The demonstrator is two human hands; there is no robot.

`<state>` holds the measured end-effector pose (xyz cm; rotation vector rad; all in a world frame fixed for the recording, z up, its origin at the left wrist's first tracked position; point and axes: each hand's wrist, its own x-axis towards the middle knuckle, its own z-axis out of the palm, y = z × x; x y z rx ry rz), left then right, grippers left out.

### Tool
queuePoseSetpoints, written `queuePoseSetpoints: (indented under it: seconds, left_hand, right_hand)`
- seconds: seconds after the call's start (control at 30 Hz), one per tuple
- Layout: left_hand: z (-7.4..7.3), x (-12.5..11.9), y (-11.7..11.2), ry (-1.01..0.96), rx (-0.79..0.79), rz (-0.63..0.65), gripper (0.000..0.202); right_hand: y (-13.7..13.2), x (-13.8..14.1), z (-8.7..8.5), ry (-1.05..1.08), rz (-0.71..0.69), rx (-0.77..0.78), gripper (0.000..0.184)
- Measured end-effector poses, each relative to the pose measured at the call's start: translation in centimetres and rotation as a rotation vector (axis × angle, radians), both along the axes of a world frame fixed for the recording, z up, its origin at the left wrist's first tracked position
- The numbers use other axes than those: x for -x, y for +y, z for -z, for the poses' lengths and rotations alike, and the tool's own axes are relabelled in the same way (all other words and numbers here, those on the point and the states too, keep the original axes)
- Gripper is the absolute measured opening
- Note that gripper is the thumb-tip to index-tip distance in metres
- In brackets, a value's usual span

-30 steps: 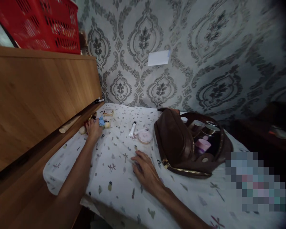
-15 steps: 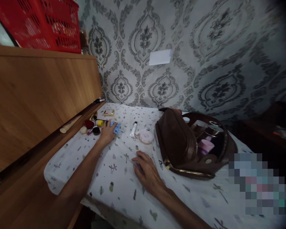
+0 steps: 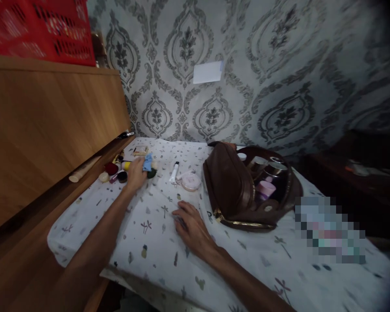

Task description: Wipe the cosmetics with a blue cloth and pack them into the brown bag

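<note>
Blue cloth (image 3: pixel 147 163) (crumpled) in left hand (image 3: pixel 137 174), right hand (image 3: pixel 192 226) apart

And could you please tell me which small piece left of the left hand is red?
It is the rounded piece just behind the cream piece; only it looks red, while the black piece sits nearer the left hand.

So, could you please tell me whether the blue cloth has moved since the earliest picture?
Yes, to the right: the blue cloth, at the fingers of the left hand, is now closer to the white tube.
</note>
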<state>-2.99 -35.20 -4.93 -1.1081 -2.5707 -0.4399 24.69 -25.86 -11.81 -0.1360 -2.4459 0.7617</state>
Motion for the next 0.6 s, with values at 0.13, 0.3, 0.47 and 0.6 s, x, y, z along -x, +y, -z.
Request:
queuePoseSetpoints:
  seconds: [0.13, 0.3, 0.47, 0.6]
  left_hand:
    - [-2.1, 2.9, 0.0, -0.024, 0.1, -0.174, 0.058]
    - [-3.5, 4.9, 0.4, -0.142, 0.365, -0.184, 0.035]
    - [-4.3, 3.8, 0.5, -0.091, 0.451, -0.117, 0.034]
    - [-4.8, 3.5, 0.6, -0.057, 0.434, -0.082, 0.03]
  right_hand:
    - [-0.2, -0.1, -0.7, -0.017, -0.009, 0.022, 0.025]
    - [-0.6, -0.3, -1.9, -0.059, -0.007, 0.05, 0.024]
    - [-0.7, -0.4, -2.6, -0.093, -0.012, 0.057, 0.022]
    - [-0.6, -0.5, -2.7, -0.119, -0.005, 0.008, 0.018]
